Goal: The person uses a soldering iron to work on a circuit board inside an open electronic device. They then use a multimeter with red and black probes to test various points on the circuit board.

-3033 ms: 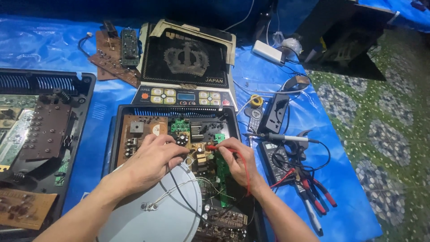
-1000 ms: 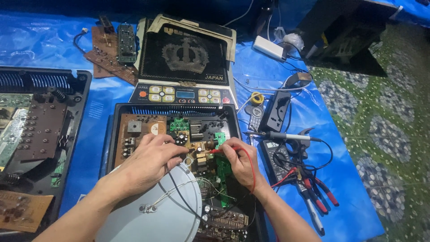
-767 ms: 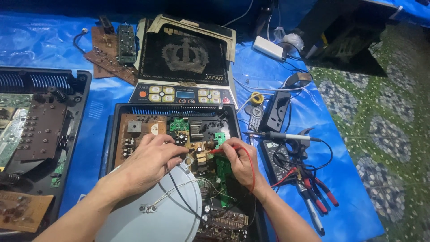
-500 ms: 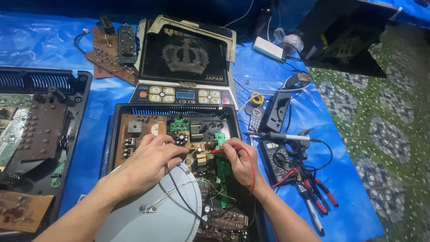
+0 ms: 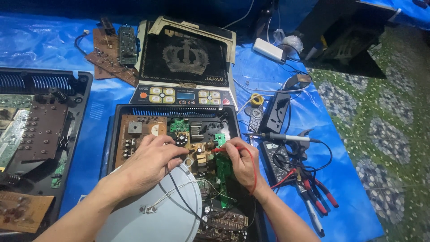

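Kneeling over an opened induction cooker (image 5: 134,117), the person has both hands down on its circuit board (image 5: 204,150), the cooker sitting at the middle of the blue sheet (image 5: 354,206). The left hand (image 5: 150,161) is curled around a black probe lead (image 5: 179,197), its tip hidden under the fingers, pressed to the board at about 9 o'clock of the other hand. The right hand (image 5: 239,163) pinches a red probe (image 5: 219,150) whose tip touches the board near a small green module (image 5: 219,140); its red wire loops back over the wrist. A pale round coil disc (image 5: 156,215) lies at 6 o'clock of the left hand. A multimeter (image 5: 275,157) sits at 3 o'clock of the right hand, a soldering iron (image 5: 280,136) lying just above it, red-handled pliers (image 5: 320,199) below. The cooker's glass top (image 5: 186,58) rests at 12 o'clock.
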